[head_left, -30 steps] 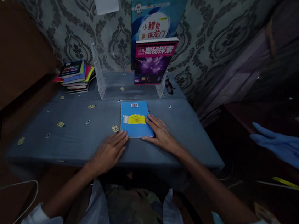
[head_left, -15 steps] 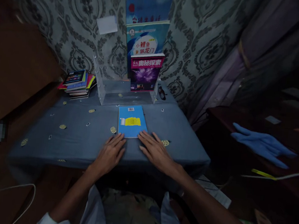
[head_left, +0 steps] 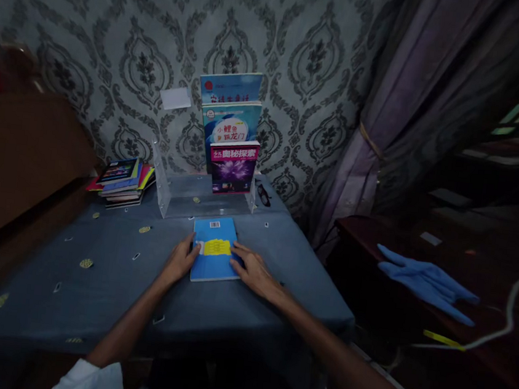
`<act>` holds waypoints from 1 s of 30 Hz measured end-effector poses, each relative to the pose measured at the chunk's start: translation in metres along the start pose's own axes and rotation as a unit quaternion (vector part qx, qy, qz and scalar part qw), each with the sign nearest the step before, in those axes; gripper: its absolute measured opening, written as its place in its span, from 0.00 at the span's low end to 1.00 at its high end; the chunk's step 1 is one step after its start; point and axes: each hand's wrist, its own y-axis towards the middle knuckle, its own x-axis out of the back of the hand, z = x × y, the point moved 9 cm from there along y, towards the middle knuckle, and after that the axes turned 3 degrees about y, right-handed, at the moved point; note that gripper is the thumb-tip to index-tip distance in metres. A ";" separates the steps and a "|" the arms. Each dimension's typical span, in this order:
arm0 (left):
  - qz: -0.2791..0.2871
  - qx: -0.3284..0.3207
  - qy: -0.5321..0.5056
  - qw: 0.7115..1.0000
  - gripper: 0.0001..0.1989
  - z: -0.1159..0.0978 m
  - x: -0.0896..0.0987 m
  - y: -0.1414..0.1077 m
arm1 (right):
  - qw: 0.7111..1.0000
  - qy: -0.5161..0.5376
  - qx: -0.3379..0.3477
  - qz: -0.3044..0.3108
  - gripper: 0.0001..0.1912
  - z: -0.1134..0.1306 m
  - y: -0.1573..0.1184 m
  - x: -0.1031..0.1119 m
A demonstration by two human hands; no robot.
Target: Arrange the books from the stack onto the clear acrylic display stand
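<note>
A blue book (head_left: 212, 268) with a yellow patch and a barcode lies flat on the table, close to its front edge. My left hand (head_left: 181, 259) rests at the book's left edge, its fingertips touching the side. On the opposite side, my right hand (head_left: 254, 270) lies with its fingers spread over the book's right edge. Behind the book stands a clear acrylic rack (head_left: 162, 187). It holds a purple and pink book (head_left: 232, 173), a teal book (head_left: 229, 126) and a taller blue book (head_left: 231, 86), stepped one behind another on its right side.
A stack of books (head_left: 123, 187) sits at the table's back left. Dark glasses (head_left: 264, 195) lie right of the rack. A blue glove (head_left: 426, 281) and a white cable (head_left: 510, 307) are on a dark surface to the right. The patterned tablecloth (head_left: 105, 290) hangs over the front.
My hands have moved from the book's near edge to its two sides. The view has tilted upward, so the table and rack appear lower.
</note>
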 end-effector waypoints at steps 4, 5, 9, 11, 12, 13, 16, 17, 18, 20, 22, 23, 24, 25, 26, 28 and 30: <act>0.007 0.150 -0.269 0.951 0.21 0.022 0.002 0.008 | 0.997 0.071 -0.030 -0.026 0.22 -0.009 0.012 0.005; 0.021 0.186 -0.308 0.933 0.21 0.025 0.000 0.007 | 0.995 0.094 -0.033 -0.030 0.21 -0.010 0.014 0.006; 0.083 0.235 -0.349 0.903 0.18 0.021 -0.015 0.006 | 0.983 0.173 -0.033 -0.043 0.22 -0.018 0.017 0.007; 0.099 0.225 -0.356 0.902 0.18 0.014 -0.019 0.007 | 0.975 0.212 -0.041 -0.054 0.25 -0.027 0.018 0.005; 0.103 0.221 -0.362 0.900 0.18 0.011 -0.020 0.007 | 0.970 0.228 -0.054 -0.061 0.27 -0.033 0.019 0.004; 0.105 0.213 -0.367 0.899 0.19 0.006 -0.019 0.008 | 0.965 0.242 -0.072 -0.066 0.29 -0.040 0.021 0.004; 0.109 0.149 -0.368 0.911 0.24 -0.021 -0.006 0.015 | 0.949 0.296 -0.109 -0.013 0.28 -0.045 0.036 0.003; 0.109 0.112 -0.360 0.920 0.25 -0.034 0.001 0.019 | 0.941 0.322 -0.107 0.014 0.27 -0.039 0.042 0.005; 0.109 0.069 -0.348 0.929 0.27 -0.050 0.010 0.022 | 0.932 0.349 -0.095 0.034 0.26 -0.030 0.049 0.010; 0.102 -0.022 -0.315 0.943 0.27 -0.083 0.030 0.026 | 0.923 0.381 -0.057 0.009 0.24 -0.011 0.063 0.034; 0.084 -0.106 -0.270 0.953 0.24 -0.109 0.048 0.026 | 0.924 0.378 -0.003 -0.060 0.22 0.007 0.070 0.063; 0.074 -0.140 -0.244 0.957 0.23 -0.117 0.056 0.024 | 0.929 0.357 0.022 -0.093 0.21 0.013 0.069 0.075; 0.067 -0.167 -0.214 0.960 0.21 -0.120 0.060 0.021 | 0.938 0.323 0.047 -0.118 0.19 0.016 0.066 0.082; 0.067 -0.189 -0.179 0.963 0.19 -0.117 0.060 0.017 | 0.950 0.275 0.070 -0.132 0.18 0.018 0.061 0.084; 0.080 -0.203 -0.140 0.966 0.17 -0.111 0.056 0.012 | 0.963 0.219 0.088 -0.134 0.17 0.016 0.054 0.081; 0.131 -0.211 -0.053 0.967 0.15 -0.084 0.036 -0.001 | 0.983 0.101 0.118 -0.097 0.18 0.005 0.037 0.060; 0.176 -0.188 0.014 0.966 0.16 -0.049 0.015 -0.012 | 0.991 0.013 0.128 -0.044 0.20 -0.013 0.021 0.032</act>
